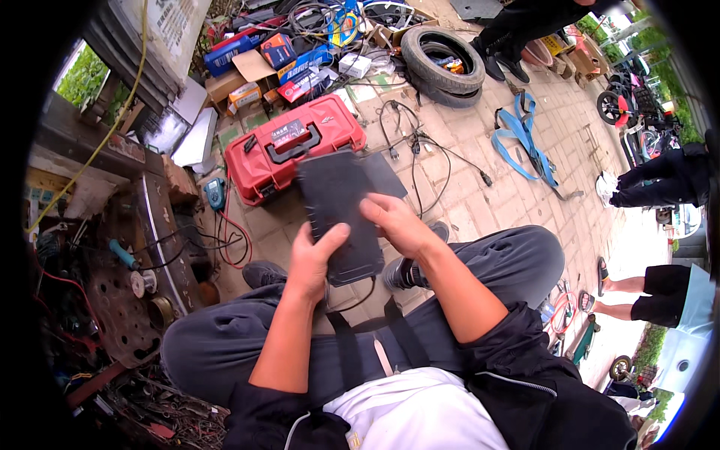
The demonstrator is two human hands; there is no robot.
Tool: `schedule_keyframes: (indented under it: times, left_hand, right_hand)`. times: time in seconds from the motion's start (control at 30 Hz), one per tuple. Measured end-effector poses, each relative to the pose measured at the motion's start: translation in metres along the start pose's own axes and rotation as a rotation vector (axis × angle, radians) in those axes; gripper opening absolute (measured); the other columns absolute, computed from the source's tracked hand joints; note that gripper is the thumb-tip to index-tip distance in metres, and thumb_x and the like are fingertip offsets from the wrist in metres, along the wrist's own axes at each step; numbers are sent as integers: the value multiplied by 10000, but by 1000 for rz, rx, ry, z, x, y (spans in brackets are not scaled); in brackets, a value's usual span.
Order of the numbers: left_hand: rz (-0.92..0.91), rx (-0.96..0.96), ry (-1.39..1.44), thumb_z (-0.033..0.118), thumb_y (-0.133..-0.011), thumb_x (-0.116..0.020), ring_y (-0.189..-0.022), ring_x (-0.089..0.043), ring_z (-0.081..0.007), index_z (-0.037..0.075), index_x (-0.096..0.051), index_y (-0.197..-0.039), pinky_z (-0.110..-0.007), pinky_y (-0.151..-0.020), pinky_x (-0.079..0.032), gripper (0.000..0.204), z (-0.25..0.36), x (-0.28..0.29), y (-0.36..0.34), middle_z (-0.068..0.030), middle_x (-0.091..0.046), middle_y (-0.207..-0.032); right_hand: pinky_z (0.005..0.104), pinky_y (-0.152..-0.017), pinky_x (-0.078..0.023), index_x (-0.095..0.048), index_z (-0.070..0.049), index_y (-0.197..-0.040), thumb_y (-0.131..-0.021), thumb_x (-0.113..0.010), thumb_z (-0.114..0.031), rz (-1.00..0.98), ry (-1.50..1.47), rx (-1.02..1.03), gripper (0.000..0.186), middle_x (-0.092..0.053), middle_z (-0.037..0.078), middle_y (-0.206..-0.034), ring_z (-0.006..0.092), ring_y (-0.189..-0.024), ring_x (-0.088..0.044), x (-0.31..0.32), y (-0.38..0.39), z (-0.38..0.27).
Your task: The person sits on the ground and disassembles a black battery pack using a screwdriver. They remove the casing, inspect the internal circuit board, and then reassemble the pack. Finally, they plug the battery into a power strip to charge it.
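Note:
A flat, black rectangular case (339,196) is held up between my hands over my crossed legs. My left hand (310,262) grips its lower left edge, thumb on the upper face. At its right edge my right hand (405,229) has its thumb on the face; those fingertips are hidden behind it. A dark cable (358,301) hangs by the case's lower end. A dark flat piece (385,174) shows behind the case; I cannot tell whether it is joined to it. Just beyond sits a closed red toolbox (330,120) with a black handle.
A teal multimeter (215,193) with red leads lies left of the toolbox. Power cords (416,142), a blue strap (517,135) and stacked tires (442,66) lie on the paving. Boxes (278,51) pile up behind. A rusty metal bench (120,300) stands left; several people stand around.

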State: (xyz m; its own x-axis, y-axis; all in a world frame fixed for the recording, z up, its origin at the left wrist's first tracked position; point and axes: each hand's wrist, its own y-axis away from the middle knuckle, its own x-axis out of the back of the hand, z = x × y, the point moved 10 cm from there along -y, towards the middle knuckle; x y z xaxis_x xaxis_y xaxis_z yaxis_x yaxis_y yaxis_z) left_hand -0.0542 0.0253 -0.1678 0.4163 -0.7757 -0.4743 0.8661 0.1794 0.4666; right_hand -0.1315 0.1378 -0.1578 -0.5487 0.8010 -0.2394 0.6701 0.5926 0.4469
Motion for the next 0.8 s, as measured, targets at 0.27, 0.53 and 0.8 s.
schedule_keyframes:
  times: [0.27, 0.53, 0.8]
  left_hand:
    - [255, -212, 176, 146, -863, -665, -958, -619, -203, -22, -472, -1259, -349, -840, -533, 472, 53, 46, 10, -102, -596, -1117]
    - [439, -145, 187, 202, -870, -674, -930, -633, -207, -23, -495, -1225, -341, -819, -538, 456, 17, 87, -19, -107, -612, -1084]
    - [454, -97, 150, 231, -858, -692, -982, -599, -189, -7, -462, -1269, -329, -863, -505, 528, 19, 81, -36, -92, -582, -1132]
  right_hand:
    - [359, -717, -508, -699, -38, -945, -789, -680, -202, 460, 588, 465, 228, -694, 136, -858, 258, -749, -658, 82, -172, -28]
    - [411, -786, -502, -706, -106, -926, -842, -605, -176, 453, 1031, 619, 149, -653, 109, -983, 325, -924, -623, 60, -256, -29]
    - [380, -751, -511, -682, -103, -882, -811, -651, -163, 308, 1237, 709, 98, -627, 80, -917, 293, -879, -621, 46, -279, -22]
